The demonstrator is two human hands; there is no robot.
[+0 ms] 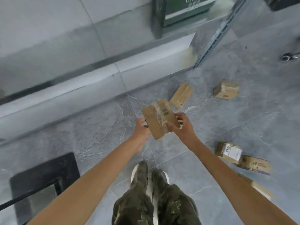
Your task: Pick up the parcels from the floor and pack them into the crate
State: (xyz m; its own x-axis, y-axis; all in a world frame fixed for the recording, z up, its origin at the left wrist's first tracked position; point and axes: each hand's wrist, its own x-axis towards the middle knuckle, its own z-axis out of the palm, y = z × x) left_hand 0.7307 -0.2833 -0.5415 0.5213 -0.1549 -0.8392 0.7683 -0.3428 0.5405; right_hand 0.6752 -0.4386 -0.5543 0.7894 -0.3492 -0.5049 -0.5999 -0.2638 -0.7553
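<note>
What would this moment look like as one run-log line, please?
left hand: holds flat parcel | right hand: holds same parcel | floor: long parcel and others lying

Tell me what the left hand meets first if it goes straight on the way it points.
The taped parcel gripped by the right hand; the left hand seems to hold its edge, so nothing lies between them.

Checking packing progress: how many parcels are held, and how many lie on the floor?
Held parcel: 1
Floor parcels: 5 (flat parcel, taped parcel, white-labelled parcel, purple-printed parcel, parcel partly behind the arm)
Total: 6
</note>
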